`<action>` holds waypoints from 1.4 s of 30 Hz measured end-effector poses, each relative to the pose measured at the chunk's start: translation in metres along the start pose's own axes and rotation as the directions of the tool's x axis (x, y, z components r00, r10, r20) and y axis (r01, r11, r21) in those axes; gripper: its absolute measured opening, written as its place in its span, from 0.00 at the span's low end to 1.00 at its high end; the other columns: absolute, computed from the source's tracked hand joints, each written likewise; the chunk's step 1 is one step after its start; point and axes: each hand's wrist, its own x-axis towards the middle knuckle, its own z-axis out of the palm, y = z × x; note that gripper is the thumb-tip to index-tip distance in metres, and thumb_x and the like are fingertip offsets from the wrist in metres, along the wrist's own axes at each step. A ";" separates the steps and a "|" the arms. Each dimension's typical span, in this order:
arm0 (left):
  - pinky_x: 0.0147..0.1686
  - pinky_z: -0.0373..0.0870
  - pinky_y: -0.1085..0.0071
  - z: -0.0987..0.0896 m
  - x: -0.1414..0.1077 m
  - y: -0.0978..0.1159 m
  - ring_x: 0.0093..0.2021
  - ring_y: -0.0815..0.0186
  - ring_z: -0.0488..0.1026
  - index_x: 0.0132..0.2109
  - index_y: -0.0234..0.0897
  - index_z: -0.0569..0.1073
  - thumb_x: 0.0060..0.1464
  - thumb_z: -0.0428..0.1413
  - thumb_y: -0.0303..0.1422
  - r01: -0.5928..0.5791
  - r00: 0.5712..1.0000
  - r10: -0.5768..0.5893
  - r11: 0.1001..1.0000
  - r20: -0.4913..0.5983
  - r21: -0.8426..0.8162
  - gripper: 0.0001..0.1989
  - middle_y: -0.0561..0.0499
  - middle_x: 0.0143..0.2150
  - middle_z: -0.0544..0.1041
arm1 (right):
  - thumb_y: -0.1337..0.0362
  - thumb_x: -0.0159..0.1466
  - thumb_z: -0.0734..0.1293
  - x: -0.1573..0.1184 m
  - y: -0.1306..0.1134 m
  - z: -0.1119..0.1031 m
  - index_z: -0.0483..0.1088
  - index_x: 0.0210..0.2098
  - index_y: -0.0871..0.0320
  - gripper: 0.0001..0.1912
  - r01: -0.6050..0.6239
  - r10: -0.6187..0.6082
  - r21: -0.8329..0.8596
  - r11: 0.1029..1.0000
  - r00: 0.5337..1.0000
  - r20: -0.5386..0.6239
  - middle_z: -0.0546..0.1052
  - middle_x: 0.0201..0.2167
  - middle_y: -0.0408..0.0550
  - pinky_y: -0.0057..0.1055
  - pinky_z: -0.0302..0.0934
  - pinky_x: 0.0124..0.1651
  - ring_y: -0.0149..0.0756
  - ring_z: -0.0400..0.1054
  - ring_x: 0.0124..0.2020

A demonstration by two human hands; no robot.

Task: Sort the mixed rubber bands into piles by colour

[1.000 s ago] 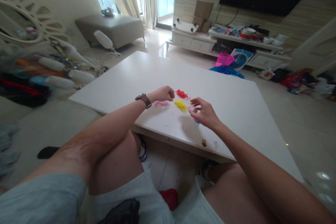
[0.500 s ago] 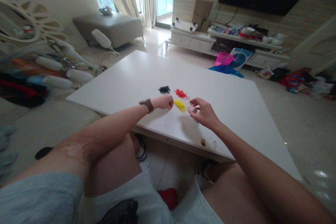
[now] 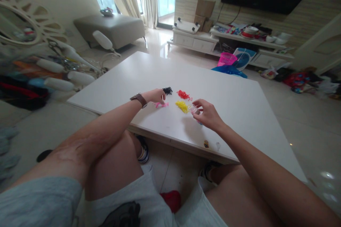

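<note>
My left hand (image 3: 156,95), with a brown-strapped watch (image 3: 139,99) on its wrist, is over a small pile of pink rubber bands (image 3: 165,104). Its fingers are bent downward and pinched together at the bands. In my right hand (image 3: 206,113) a small clear container (image 3: 193,109) is held tilted just above the table, its mouth toward the left. Yellow rubber bands (image 3: 181,106) lie between the hands, next to the container. Behind them are a red pile (image 3: 183,94) and a black pile (image 3: 167,90), the black one partly hidden by my left hand.
The white table (image 3: 226,92) spreads out under the piles. Near its front edge lie a small yellow and dark figure (image 3: 206,144) and a small clear piece (image 3: 218,146). Something light blue (image 3: 199,123) shows under my right hand. A pink basket (image 3: 226,59) stands beyond the table.
My left hand has moved left, away from the yellow pile, and its fingers now point down. The pink bands have come into view. My right hand and the container have hardly moved.
</note>
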 end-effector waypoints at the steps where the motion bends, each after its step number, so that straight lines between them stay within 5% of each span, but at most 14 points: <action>1: 0.29 0.63 0.75 0.002 0.000 0.001 0.27 0.68 0.72 0.34 0.36 0.81 0.40 0.66 0.34 0.004 1.000 -0.004 1.000 0.010 0.011 0.11 0.52 0.26 0.79 | 0.69 0.56 0.68 0.000 0.000 0.000 0.72 0.43 0.57 0.14 0.000 0.000 -0.002 1.000 1.000 0.002 0.77 0.41 0.50 0.37 0.73 0.42 0.39 0.73 0.39; 7: 0.27 0.63 0.74 0.015 0.001 0.013 0.25 0.67 0.72 0.29 0.33 0.79 0.42 0.63 0.27 0.047 0.997 -0.052 0.996 0.059 0.081 0.03 0.50 0.23 0.78 | 0.69 0.56 0.68 0.000 0.002 0.002 0.72 0.43 0.57 0.14 0.014 -0.014 -0.010 1.000 1.000 0.007 0.78 0.41 0.49 0.36 0.73 0.42 0.39 0.74 0.40; 16: 0.28 0.64 0.75 0.011 0.003 0.014 0.27 0.66 0.73 0.31 0.33 0.81 0.42 0.59 0.24 0.082 0.989 -0.089 0.994 0.114 0.069 0.07 0.48 0.27 0.80 | 0.71 0.54 0.68 0.001 0.003 0.001 0.72 0.43 0.57 0.16 0.022 -0.022 -0.031 0.999 1.000 0.017 0.78 0.41 0.49 0.36 0.73 0.42 0.39 0.74 0.40; 21: 0.28 0.62 0.73 -0.004 0.000 0.008 0.26 0.67 0.70 0.31 0.33 0.80 0.45 0.58 0.27 0.001 0.996 -0.002 1.000 0.084 0.006 0.05 0.50 0.25 0.78 | 0.74 0.53 0.68 0.000 0.004 0.000 0.73 0.43 0.57 0.17 0.010 -0.006 -0.073 0.997 0.999 0.052 0.79 0.41 0.50 0.36 0.72 0.44 0.40 0.74 0.41; 24: 0.28 0.63 0.74 -0.007 -0.003 0.011 0.27 0.68 0.71 0.31 0.33 0.78 0.46 0.60 0.29 -0.099 0.987 0.119 0.980 0.109 -0.170 0.04 0.50 0.27 0.79 | 0.75 0.53 0.68 0.000 0.004 0.000 0.73 0.44 0.58 0.18 -0.004 0.012 -0.096 0.995 0.996 0.085 0.80 0.40 0.50 0.37 0.71 0.46 0.41 0.75 0.41; 30: 0.31 0.68 0.74 0.006 -0.011 0.046 0.31 0.66 0.77 0.32 0.32 0.75 0.52 0.61 0.34 -0.237 0.937 0.324 0.863 0.129 -0.445 0.08 0.47 0.29 0.80 | 0.76 0.52 0.69 0.002 0.005 0.004 0.73 0.43 0.58 0.19 -0.020 0.037 -0.126 0.992 0.990 0.136 0.80 0.38 0.50 0.35 0.68 0.45 0.39 0.74 0.37; 42: 0.30 0.63 0.73 0.027 -0.018 0.096 0.27 0.70 0.70 0.32 0.31 0.78 0.53 0.61 0.27 -0.455 0.889 0.444 0.832 -0.109 -0.318 0.03 0.50 0.28 0.78 | 0.75 0.53 0.68 0.000 0.002 0.009 0.73 0.43 0.58 0.18 0.030 0.006 -0.195 0.980 0.984 0.180 0.80 0.38 0.50 0.32 0.64 0.41 0.38 0.72 0.36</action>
